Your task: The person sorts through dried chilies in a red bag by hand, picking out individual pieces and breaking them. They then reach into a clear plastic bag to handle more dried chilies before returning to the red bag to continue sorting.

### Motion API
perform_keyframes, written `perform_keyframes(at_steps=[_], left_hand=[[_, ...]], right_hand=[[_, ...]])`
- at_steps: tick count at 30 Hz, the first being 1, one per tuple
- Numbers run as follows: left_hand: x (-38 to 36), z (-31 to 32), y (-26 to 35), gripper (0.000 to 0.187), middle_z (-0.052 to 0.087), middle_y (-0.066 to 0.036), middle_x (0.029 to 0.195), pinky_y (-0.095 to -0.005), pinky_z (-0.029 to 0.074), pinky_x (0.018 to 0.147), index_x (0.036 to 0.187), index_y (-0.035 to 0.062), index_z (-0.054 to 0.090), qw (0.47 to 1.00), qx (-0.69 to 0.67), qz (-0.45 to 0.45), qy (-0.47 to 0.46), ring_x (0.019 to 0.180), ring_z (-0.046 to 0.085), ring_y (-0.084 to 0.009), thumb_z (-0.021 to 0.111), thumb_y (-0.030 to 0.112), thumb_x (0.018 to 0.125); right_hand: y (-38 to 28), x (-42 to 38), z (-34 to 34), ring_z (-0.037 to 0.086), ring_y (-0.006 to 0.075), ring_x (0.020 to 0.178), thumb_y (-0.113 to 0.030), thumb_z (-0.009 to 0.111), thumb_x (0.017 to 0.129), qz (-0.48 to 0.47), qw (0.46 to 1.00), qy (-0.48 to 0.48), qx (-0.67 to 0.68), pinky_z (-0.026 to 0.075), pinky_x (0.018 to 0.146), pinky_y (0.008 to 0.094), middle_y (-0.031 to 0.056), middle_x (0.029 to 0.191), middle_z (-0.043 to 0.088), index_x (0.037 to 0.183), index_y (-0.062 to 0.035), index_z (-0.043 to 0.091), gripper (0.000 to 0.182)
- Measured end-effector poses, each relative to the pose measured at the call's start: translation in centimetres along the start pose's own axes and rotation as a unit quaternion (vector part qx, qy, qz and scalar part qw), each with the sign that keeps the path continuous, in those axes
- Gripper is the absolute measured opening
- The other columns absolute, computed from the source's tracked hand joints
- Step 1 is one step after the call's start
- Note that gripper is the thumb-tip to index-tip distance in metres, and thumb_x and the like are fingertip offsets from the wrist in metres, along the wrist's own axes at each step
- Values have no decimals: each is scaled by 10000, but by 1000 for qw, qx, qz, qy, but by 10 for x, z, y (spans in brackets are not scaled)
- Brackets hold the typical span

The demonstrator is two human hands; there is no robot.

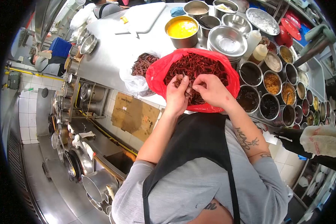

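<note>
An open red plastic bag (233,72) stands at the table's near edge, full of dried red chillies (198,65). Over its near side, my left hand (177,95) has its fingers curled around a few dried chillies. Close beside it, my right hand (210,89) is closed in a pinch, thumb against fingers; whatever lies between the fingertips is too small to make out. Left of the red bag, touching it, sits a clear plastic bag (128,80) with more dark dried chillies (143,64) inside.
Behind the red bag stand a pot of yellow liquid (182,31) and stacked steel bowls (227,41). Squeeze bottles (258,54) and several sauce containers (272,83) crowd the right. A white cutting board (145,16) lies far left; another person (107,9) is beyond the table.
</note>
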State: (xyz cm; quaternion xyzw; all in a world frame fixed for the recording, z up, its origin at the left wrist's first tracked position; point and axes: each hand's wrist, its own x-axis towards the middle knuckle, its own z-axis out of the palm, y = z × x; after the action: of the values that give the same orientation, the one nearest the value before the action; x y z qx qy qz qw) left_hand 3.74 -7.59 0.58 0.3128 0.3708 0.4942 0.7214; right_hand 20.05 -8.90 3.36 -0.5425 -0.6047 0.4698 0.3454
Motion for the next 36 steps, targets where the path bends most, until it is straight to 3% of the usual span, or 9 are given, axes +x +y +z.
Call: perform_keyframes(at_steps=[5, 11, 14, 19, 23, 27, 28, 33, 36], left_hand=[[6, -16, -2, 145, 536, 3, 813, -213, 394, 551, 967, 81, 534, 989, -125, -67, -41, 640, 459, -69, 565, 213, 1018], [13, -26, -2, 150, 538, -12, 894, -190, 366, 519, 1028, 84, 563, 964, -241, -103, -45, 655, 442, -67, 550, 233, 1023], [11, -28, 4, 131, 541, -7, 912, -189, 374, 526, 1036, 98, 564, 961, -241, -106, -86, 660, 437, -67, 555, 228, 1020], [20, -51, 54, 135, 557, 13, 932, -175, 398, 549, 1053, 103, 581, 974, -188, -19, -124, 707, 467, -49, 566, 231, 1014], [58, -87, 133, 215, 523, -20, 871, -206, 377, 518, 936, 30, 520, 956, -254, 117, -85, 675, 439, -78, 502, 215, 1046], [125, -159, 126, 158, 528, -19, 700, -230, 356, 475, 870, 75, 542, 983, 50, 79, 158, 562, 449, -97, 587, 162, 994], [144, -188, 111, 105, 571, -41, 730, -239, 373, 482, 931, 48, 577, 976, 134, 39, 166, 569, 488, -95, 613, 140, 963], [171, -212, 82, 425, 689, -146, 959, -325, 531, 721, 1163, -61, 605, 856, 489, 68, 153, 835, 651, -207, 743, 191, 849], [169, -196, 82, 487, 685, -182, 1052, -352, 525, 847, 1192, -76, 601, 853, 494, 56, 158, 969, 652, -256, 757, 209, 829]], right_hand=[[21, 9, 15, 649, 137, 749, -46, 631, 903, -32, 993, -9, 114, 517, 681, 313, 106, 824, 704, 902, 32, 653, 81], [24, 11, 15, 589, 93, 701, -66, 629, 930, 22, 954, -24, 298, 496, 655, 255, 29, 817, 666, 979, -2, 640, 81], [27, 16, 14, 591, 94, 703, -79, 641, 925, -5, 972, 100, 213, 497, 659, 257, 29, 817, 664, 957, -11, 650, 76], [45, 19, 11, 662, 278, 876, -170, 711, 832, -19, 992, 118, 30, 518, 822, 364, 159, 935, 681, 1005, 1, 680, 245], [40, 12, 16, 660, 280, 922, -163, 712, 833, -11, 995, 93, 24, 520, 853, 372, 179, 1028, 658, 1012, 3, 682, 246], [30, 7, 16, 639, 326, 998, -168, 710, 823, -42, 996, 73, -13, 498, 910, 395, 200, 1027, 640, 1012, 11, 678, 262], [31, 8, 16, 630, 339, 1016, -172, 708, 822, -48, 996, 71, -22, 490, 926, 402, 205, 1034, 637, 1011, 12, 676, 266], [38, 6, 13, 594, 389, 1080, -189, 701, 826, -63, 994, 71, -51, 457, 983, 424, 223, 1096, 619, 1012, 6, 671, 271], [38, 4, 10, 588, 383, 1099, -192, 700, 831, -58, 994, 85, -49, 451, 999, 421, 217, 1107, 618, 1023, 2, 670, 274]])
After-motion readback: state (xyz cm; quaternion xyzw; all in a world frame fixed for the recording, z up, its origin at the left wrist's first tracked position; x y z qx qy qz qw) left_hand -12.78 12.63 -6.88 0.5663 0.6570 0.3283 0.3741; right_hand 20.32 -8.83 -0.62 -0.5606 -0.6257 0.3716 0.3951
